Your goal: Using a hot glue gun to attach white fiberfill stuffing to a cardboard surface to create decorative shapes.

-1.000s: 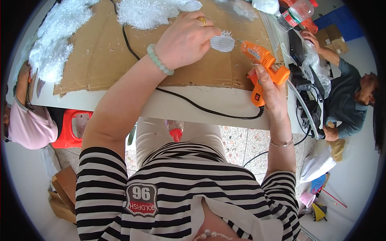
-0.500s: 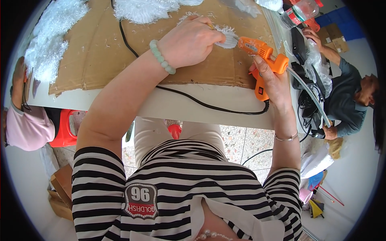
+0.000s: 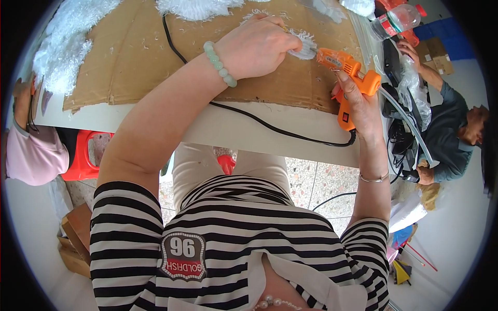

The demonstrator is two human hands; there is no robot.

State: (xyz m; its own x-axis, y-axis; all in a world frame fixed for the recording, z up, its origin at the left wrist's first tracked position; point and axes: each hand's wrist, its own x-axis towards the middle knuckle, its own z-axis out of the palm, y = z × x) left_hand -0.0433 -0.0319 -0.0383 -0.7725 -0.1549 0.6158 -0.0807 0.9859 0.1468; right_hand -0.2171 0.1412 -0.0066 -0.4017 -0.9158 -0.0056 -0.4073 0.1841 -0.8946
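My left hand (image 3: 259, 45) pinches a small white fringed piece (image 3: 306, 47) above the brown cardboard sheet (image 3: 155, 78). My right hand (image 3: 359, 106) is wrapped round the handle of an orange hot glue gun (image 3: 337, 61), thumb on its side. The gun's nozzle points left, at the right edge of the fringed piece; whether they touch I cannot tell. A long translucent glue stick (image 3: 413, 124) runs out of the gun's back end. The black cord (image 3: 270, 126) leaves the handle's base and loops left under my left forearm. My left fingertips are partly hidden behind the hand.
Fluffy white fringe (image 3: 67, 52) is heaped at the left, with more (image 3: 199, 6) along the far edge. Clear sticks (image 3: 365, 39) and a plastic bottle (image 3: 397, 22) lie at the far right. Co-workers sit at left (image 3: 39, 155) and right (image 3: 448, 119). A red stool (image 3: 85, 160) stands at left.
The whole view has shifted slightly, so the table appears a little higher and further right. The fringed piece has tilted a little, showing more of its fringe. Both hands keep their grips.
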